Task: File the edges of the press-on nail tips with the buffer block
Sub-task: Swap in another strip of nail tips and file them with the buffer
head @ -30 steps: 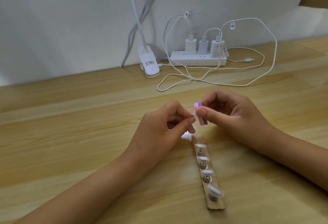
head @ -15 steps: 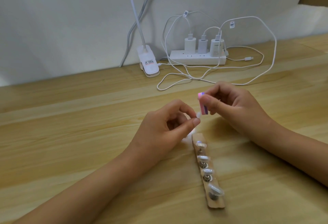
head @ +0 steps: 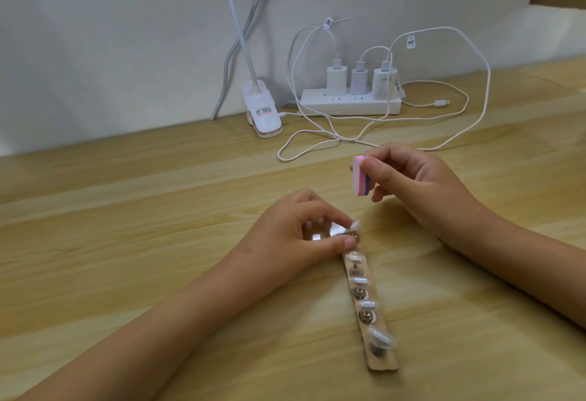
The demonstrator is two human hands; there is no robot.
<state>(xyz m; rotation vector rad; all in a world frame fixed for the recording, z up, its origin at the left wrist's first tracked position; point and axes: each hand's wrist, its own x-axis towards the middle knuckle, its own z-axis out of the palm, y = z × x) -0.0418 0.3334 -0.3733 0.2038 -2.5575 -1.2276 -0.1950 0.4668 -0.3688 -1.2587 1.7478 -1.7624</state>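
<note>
We start at the left hand [head: 298, 235]. Its thumb and forefinger are curled in a pinch round a small metal mount that carries one whitish nail tip [head: 355, 225], held low at the far end of the wooden holder strip [head: 382, 364]. We cannot tell whether the mount is seated on the strip or just clear of it. At about 1 o'clock from that tip, and apart from it, the right hand [head: 421, 188] pinches the pink, white and purple buffer block [head: 360, 181] between thumb and curled fingers, holding it upright above the table [head: 126, 210].

The block touches no tip, so we judge this a pause between strokes, not filing itself. The tips' edges are too small for us to tell which have been filed, so we cannot count what is done. Our guess is that much of the row is left.

The strip runs from the left fingertips toward 5 o'clock. It holds four mounted tips [head: 360, 281], each on its own metal stud, with the pinched one at the fifth place.

Further out, toward 12 o'clock by the wall, lie a white power strip [head: 348, 105] with three chargers, looping white cables [head: 320, 143], and at 11 o'clock a clip lamp [head: 261, 115].
</note>
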